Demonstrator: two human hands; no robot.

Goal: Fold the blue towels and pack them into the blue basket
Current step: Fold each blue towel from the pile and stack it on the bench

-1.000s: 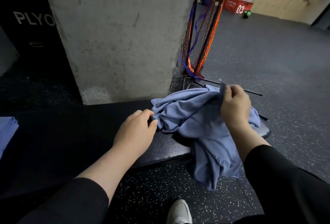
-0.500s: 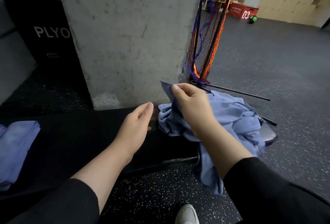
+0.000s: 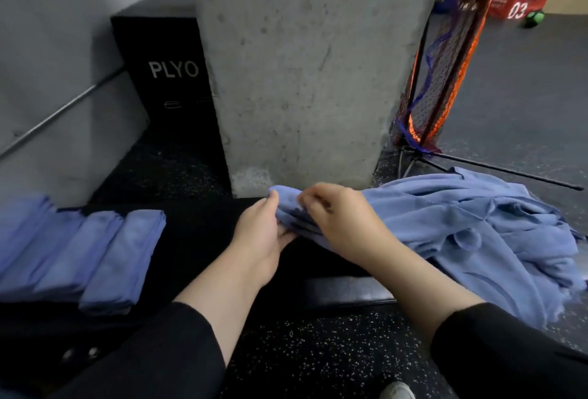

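Both hands met at mid-frame over the black padded tabletop (image 3: 197, 239). The left hand (image 3: 261, 236) pinched the near corner of a crumpled blue cloth towel (image 3: 461, 233) from below, and the right hand (image 3: 343, 220) gripped the same corner from above, fingers curled. The towel's bulk trailed right, spilling over the tabletop's edge. Folded blue towels (image 3: 95, 258) lay at lower left, black surface bare between.

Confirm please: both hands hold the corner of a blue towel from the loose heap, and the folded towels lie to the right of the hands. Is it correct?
Not quite. The folded towels lie to the left of the hands, as the head view shows. The left hand and right hand do hold a corner of the loose blue towel.
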